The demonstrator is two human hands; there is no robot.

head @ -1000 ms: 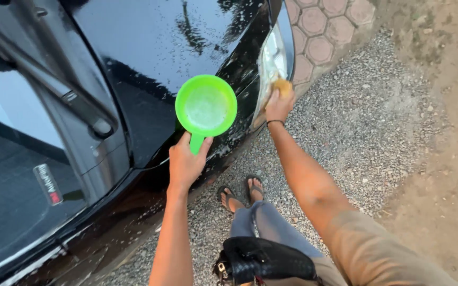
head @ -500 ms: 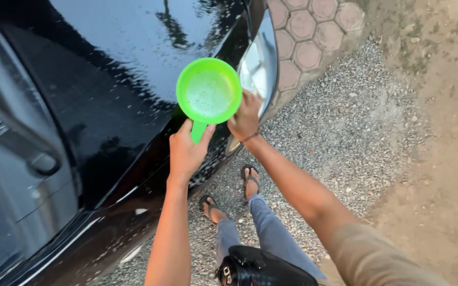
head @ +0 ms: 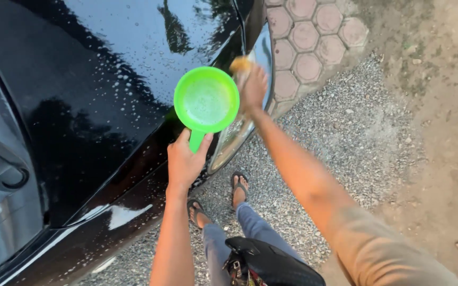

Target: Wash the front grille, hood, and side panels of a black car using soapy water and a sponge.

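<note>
- The left hand is curled tight around the handle of a green plastic dipper, fingers wrapped underneath and thumb on the side.
- The dipper's round bowl faces up, held over the edge of the wet black car hood (dotted with suds and droplets).
- The right hand is closed on a yellowish sponge, blurred, and pressed against the headlight.
- Below lie grey gravel and 2 sandalled feet.
</note>
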